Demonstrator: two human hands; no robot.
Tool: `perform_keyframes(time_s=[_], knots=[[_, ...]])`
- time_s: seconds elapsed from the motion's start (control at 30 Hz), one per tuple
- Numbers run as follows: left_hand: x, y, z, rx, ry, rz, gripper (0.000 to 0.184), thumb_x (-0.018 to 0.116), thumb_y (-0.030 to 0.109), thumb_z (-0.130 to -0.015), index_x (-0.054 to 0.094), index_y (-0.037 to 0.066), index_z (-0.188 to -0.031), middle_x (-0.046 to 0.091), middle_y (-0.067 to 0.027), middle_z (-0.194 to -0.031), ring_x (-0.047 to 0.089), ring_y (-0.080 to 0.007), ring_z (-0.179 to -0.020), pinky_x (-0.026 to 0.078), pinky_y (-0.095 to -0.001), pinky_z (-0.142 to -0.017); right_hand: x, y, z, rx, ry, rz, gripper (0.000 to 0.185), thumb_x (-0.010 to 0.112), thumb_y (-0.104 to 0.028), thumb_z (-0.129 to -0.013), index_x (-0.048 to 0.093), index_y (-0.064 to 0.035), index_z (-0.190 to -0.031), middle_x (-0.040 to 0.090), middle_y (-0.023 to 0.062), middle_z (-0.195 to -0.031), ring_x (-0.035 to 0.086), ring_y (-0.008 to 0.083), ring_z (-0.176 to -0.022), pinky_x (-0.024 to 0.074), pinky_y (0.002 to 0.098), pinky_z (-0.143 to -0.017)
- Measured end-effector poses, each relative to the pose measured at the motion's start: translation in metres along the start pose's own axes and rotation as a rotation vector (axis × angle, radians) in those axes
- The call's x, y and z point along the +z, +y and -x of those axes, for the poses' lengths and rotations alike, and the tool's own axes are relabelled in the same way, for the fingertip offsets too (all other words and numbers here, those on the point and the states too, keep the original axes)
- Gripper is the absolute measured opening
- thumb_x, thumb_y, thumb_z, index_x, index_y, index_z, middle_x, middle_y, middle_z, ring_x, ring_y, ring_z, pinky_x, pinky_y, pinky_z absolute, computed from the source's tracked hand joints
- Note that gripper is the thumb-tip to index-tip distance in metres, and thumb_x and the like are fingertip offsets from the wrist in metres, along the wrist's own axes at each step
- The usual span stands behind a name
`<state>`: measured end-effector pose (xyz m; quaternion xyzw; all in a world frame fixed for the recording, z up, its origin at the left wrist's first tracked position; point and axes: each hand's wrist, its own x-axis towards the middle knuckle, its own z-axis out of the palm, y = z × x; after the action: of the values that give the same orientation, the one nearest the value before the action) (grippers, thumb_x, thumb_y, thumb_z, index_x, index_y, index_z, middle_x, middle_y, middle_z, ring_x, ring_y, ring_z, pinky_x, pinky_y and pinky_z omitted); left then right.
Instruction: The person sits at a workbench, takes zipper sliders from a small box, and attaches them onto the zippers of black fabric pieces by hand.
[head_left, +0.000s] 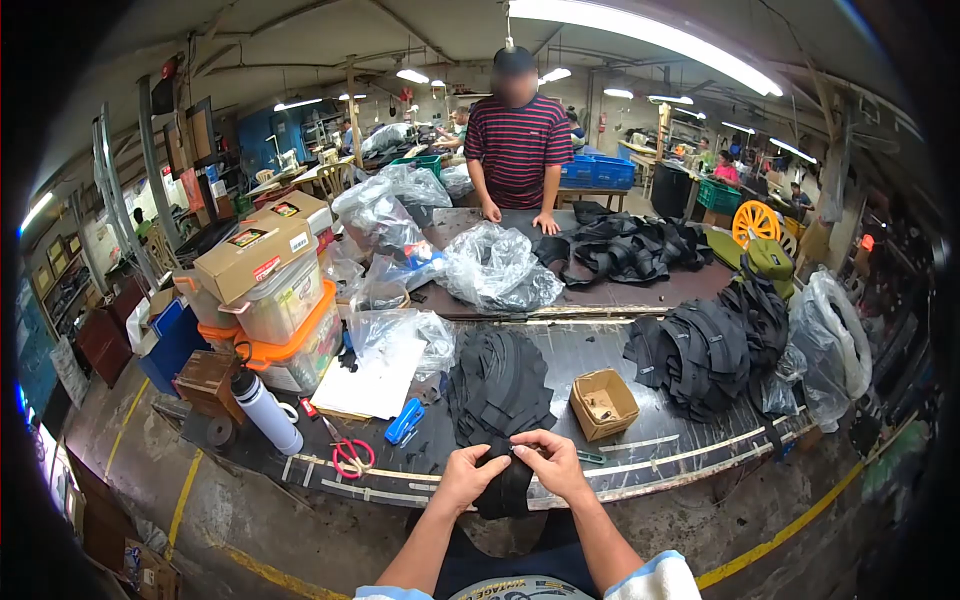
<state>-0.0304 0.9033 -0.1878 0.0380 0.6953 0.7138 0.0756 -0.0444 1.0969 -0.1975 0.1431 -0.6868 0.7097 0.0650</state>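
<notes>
Two bare hands meet at the near edge of a dark worktable (585, 350), both pinching one black fabric strip (506, 492) that hangs over that edge. The left hand (470, 477) grips it with thumb and fingers close together; the right hand (554, 468) grips it likewise, and something tiny and pale between the fingertips is too small to name. A green object (590, 457) lies just right of the right hand. To the left lie red-handled scissors (353, 458), a blue stapler-shaped tool (405, 421) and an upright-capped, tilted-looking bottle (266, 412). Just beyond the hands spreads a heap of black fabric pieces (500, 385), with a small open cardboard box (608, 425) to its right and white paper (374, 378) to its left. Farther right sits another black pile (698, 350). At the far table, beyond clear plastic bags (495, 265), stands a person in a striped shirt (518, 150); blue crates (597, 173) are farther back.
</notes>
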Motion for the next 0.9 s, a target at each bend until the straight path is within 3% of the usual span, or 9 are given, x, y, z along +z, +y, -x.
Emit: perform_keyframes(time_s=[0.17, 0.33, 0.5, 0.67, 0.83, 0.9], knots=[[0.006, -0.010, 0.000, 0.124, 0.034, -0.056, 0.016, 0.078, 0.012, -0.091, 0.073, -0.003, -0.089, 0.067, 0.0021, -0.076, 0.051, -0.0052, -0.066, 0.042, -0.0198, -0.058, 0.001, 0.010, 0.002, 0.092, 0.043, -0.056, 0.018, 0.074, 0.000, -0.093, 0.076, -0.0013, -0.111, 0.065, -0.0023, -0.082, 0.048, 0.0011, -0.066, 0.0355, 0.0158, -0.059], [0.009, -0.006, 0.001, 0.159, 0.047, -0.131, 0.011, 0.077, 0.008, -0.093, 0.073, -0.002, -0.092, 0.067, 0.0019, -0.080, 0.052, -0.0040, -0.068, 0.042, -0.0162, -0.059, 0.002, 0.016, 0.000, 0.067, 0.011, -0.125, 0.029, 0.077, -0.001, -0.092, 0.071, -0.0007, -0.121, 0.066, -0.0020, -0.081, 0.049, 0.0009, -0.067, 0.0364, 0.0150, -0.060], [0.005, -0.025, -0.007, 0.055, -0.001, 0.082, 0.010, 0.075, 0.007, -0.094, 0.075, -0.003, -0.097, 0.071, -0.0005, -0.084, 0.057, -0.0040, -0.070, 0.045, -0.0159, -0.061, -0.009, 0.016, -0.003, 0.104, -0.058, -0.158, 0.038, 0.078, -0.001, -0.092, 0.067, -0.0021, -0.128, 0.068, -0.0013, -0.085, 0.050, 0.0010, -0.067, 0.0375, 0.0145, -0.061], [0.003, -0.022, -0.008, -0.002, -0.002, 0.205, 0.017, 0.074, 0.011, -0.095, 0.075, -0.006, -0.095, 0.071, -0.0005, -0.083, 0.053, -0.0040, -0.066, 0.041, -0.0169, -0.056, -0.005, 0.010, 0.003, 0.115, -0.020, -0.139, 0.039, 0.078, -0.001, -0.092, 0.066, -0.0030, -0.130, 0.069, -0.0012, -0.087, 0.050, 0.0002, -0.067, 0.0363, 0.0136, -0.060], [0.000, -0.026, -0.008, -0.032, -0.018, 0.206, 0.012, 0.070, 0.008, -0.098, 0.075, -0.003, -0.099, 0.073, -0.0006, -0.087, 0.058, -0.0043, -0.071, 0.046, -0.0177, -0.061, -0.009, 0.018, 0.006, 0.160, -0.022, -0.104, 0.042, 0.079, -0.007, -0.091, 0.066, -0.0028, -0.131, 0.072, 0.0046, -0.100, 0.058, 0.0064, -0.075, 0.0432, 0.0181, -0.064], [-0.005, -0.045, -0.022, 0.152, 0.089, 0.056, 0.014, 0.071, 0.010, -0.098, 0.073, -0.003, -0.095, 0.072, -0.0011, -0.084, 0.057, -0.0063, -0.068, 0.046, -0.0216, -0.061, -0.017, 0.015, 0.001, -0.025, 0.075, 0.200, 0.046, 0.081, -0.013, -0.089, 0.065, -0.0027, -0.132, 0.071, 0.0084, -0.110, 0.063, 0.0135, -0.087, 0.0481, 0.0238, -0.072]])
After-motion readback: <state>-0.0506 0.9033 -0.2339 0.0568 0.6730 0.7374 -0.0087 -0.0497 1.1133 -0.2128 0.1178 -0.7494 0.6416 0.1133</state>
